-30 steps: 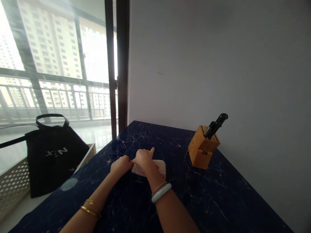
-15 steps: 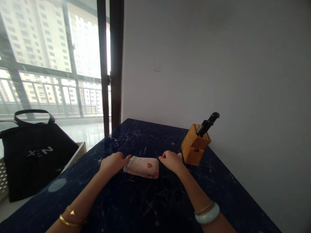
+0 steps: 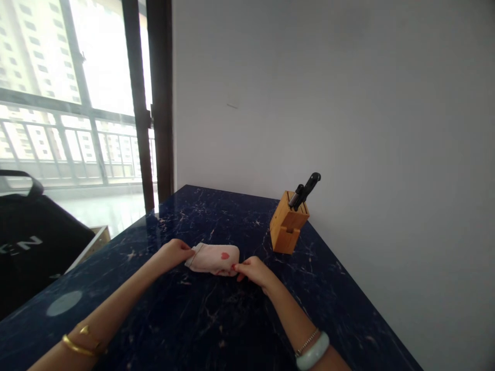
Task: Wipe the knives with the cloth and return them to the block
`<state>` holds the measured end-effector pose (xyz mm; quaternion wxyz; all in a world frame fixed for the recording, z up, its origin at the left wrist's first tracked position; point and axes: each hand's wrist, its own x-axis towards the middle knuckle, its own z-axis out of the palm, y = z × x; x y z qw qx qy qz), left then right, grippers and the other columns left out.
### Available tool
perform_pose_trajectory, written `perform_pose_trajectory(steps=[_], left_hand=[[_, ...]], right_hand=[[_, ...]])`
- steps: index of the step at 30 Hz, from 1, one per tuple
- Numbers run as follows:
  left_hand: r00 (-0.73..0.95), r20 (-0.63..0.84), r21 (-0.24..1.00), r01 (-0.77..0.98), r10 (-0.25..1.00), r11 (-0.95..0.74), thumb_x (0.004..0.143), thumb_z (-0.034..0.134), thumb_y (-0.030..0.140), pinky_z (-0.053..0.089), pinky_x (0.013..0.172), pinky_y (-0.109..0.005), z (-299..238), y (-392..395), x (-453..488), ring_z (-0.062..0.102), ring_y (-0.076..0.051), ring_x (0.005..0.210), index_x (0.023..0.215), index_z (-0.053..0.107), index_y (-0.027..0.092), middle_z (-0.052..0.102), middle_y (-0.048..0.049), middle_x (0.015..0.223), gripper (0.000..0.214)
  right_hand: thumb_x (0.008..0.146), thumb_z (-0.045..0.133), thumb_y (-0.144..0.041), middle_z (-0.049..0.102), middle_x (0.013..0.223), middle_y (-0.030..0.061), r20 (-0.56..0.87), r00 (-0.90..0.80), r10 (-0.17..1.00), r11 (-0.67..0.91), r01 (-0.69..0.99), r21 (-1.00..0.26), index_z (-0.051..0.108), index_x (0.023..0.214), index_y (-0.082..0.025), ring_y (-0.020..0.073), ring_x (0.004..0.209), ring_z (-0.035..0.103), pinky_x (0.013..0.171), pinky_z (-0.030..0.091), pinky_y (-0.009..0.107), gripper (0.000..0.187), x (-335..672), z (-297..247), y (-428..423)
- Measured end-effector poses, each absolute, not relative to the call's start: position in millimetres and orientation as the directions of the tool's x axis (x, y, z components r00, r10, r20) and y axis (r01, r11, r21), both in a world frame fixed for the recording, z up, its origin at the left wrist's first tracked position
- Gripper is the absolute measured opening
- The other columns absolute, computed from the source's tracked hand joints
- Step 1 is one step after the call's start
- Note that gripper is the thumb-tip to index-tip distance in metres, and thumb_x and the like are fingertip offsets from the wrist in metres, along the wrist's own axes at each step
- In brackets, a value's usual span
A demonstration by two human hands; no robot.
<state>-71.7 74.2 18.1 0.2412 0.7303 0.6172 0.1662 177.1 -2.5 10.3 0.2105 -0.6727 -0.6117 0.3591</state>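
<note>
A folded pale pink towel (image 3: 211, 256) with a red heart on it lies on the dark blue marbled table. At its left end, my left hand (image 3: 175, 254) has thumb and fingers closed at the edge. My right hand (image 3: 253, 270) pinches the near right corner of the cloth between thumb and fingers. The towel stays flat on the surface between both hands. How deep the left fingertips reach is partly hidden.
Beyond my right hand stands a wooden knife block (image 3: 286, 229) with black-handled knives (image 3: 307, 190). A black bag (image 3: 34, 247) sits left of the table (image 3: 216, 330). A pale wall rises behind, and a pale round mark (image 3: 64, 303) shows on the left tabletop.
My right hand has come in from beside the towel to its near right corner and now pinches it. My left hand stays at the left end. The view has swung to the right.
</note>
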Motion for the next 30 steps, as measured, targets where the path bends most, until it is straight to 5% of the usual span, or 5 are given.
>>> perform_pose_trajectory(steps=[10,20,26,30], left_hand=[[0.323,-0.018,0.716,0.665,0.946,-0.214,0.07,0.051,0.041,0.041,0.06,-0.022,4.1,57.6,39.2,0.062,-0.019,0.074,0.083,0.071,0.017,0.069,-0.0011,0.074,0.034],[0.286,-0.021,0.697,0.691,0.958,-0.191,0.068,0.058,0.04,0.042,0.065,-0.027,8.3,38.8,119.4,0.062,-0.024,0.087,0.087,0.069,0.024,0.068,-0.0064,0.095,0.027],[0.298,-0.028,0.683,0.703,0.954,-0.2,0.069,0.059,0.038,0.042,0.066,-0.025,6.6,37.5,120.1,0.062,-0.023,0.087,0.087,0.068,0.023,0.068,-0.0062,0.094,0.025],[0.31,0.019,0.677,0.696,0.95,-0.241,0.076,0.049,0.043,0.043,0.07,-0.025,12.6,32.1,102.8,0.061,-0.021,0.088,0.09,0.065,0.02,0.067,-0.0058,0.095,0.031]], right_hand=[[0.072,0.046,-0.035,0.068,0.064,0.0067,-0.241,0.155,0.958,-0.28,0.691,-0.667,0.069,0.07,-0.011,0.0115,0.06,0.057,0.055,0.037,0.02,0.033,280.2,35.4,-19.7],[0.073,0.044,-0.038,0.065,0.059,0.0057,-0.228,0.412,0.882,-0.47,0.785,-0.403,0.063,0.055,-0.015,0.0206,0.069,0.061,0.073,0.036,0.033,0.035,333.5,41.8,-33.5],[0.074,0.046,-0.038,0.066,0.061,0.0054,-0.212,0.462,0.861,-0.506,0.822,-0.262,0.062,0.061,-0.017,0.0236,0.073,0.062,0.079,0.033,0.04,0.03,330.1,43.0,-36.5],[0.076,0.047,-0.034,0.066,0.088,0.0155,-0.047,0.519,0.854,-0.519,0.84,-0.157,0.06,0.09,-0.013,0.0317,0.091,0.058,0.083,0.028,0.047,0.029,318.4,58.8,-46.4]])
